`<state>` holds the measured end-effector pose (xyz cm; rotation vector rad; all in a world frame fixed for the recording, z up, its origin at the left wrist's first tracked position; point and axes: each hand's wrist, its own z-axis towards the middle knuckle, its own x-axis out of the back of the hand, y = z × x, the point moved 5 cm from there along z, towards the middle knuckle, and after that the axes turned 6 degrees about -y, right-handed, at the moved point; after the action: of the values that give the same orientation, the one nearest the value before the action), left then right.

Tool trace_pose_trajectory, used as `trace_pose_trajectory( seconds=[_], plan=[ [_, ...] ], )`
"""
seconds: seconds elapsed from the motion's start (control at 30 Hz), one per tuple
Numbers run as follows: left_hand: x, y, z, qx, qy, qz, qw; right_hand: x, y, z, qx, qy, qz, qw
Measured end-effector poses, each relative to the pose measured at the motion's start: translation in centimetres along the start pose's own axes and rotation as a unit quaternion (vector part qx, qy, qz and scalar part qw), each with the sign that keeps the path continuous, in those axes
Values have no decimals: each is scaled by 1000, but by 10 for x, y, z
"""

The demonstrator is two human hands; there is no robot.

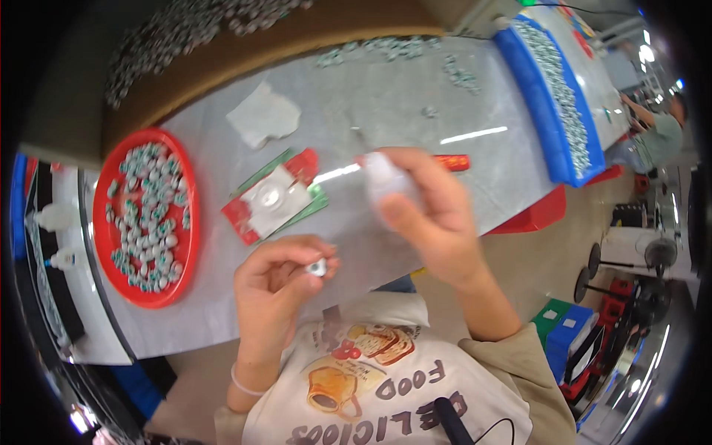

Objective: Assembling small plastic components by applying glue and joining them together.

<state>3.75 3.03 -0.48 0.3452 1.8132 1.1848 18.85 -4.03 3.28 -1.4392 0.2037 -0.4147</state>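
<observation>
Small part: a tiny round grey-and-white plastic piece, pinched at the fingertips of the left hand, just above the near table edge and in front of the person's chest.
How it handles: I judge it very light and stiff, smooth enough to slip, so a fingertip pinch on its rim looks right; a whole-hand grip would hide it.
Left hand: fingers curled together, thumb and forefinger closed on the small part.
Bottle: a small white translucent plastic squeeze bottle, blurred, held in the right hand above the grey table, just up and right of the small part.
How the bottle handles: probably light with soft walls; it is best taken around the body, without hard pressing.
Right hand: wrapped around the bottle, thumb across its front.
Count in hand: one part, one bottle.
Red round tray: one, to the left on the table, with many similar small parts, too many to count.
Blue long tray: one, at far right, full of the same pieces in rows.
Red-green flat card with a white pad: one, between the red tray and the hands.
White crumpled tissue: one, beyond the card.
</observation>
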Motion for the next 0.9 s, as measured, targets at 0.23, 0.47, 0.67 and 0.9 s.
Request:
trace_pose_trajectory(
  seconds=[0.23,0.47,0.67,0.9],
  plan=[
    [1,2,3,0,-9,19,1000,17,-18,-13,-45,-9,20,999],
    [-2,0,4,-15,-39,-21,999,23,-32,-15,13,59,-31,998],
    [-4,0,6,-28,-14,54,998,22,-37,-14,81,-26,-133,987],
    [2,-1,5,-62,-36,56,996,-3,-65,-27,116,-158,-347,917]
  ],
)
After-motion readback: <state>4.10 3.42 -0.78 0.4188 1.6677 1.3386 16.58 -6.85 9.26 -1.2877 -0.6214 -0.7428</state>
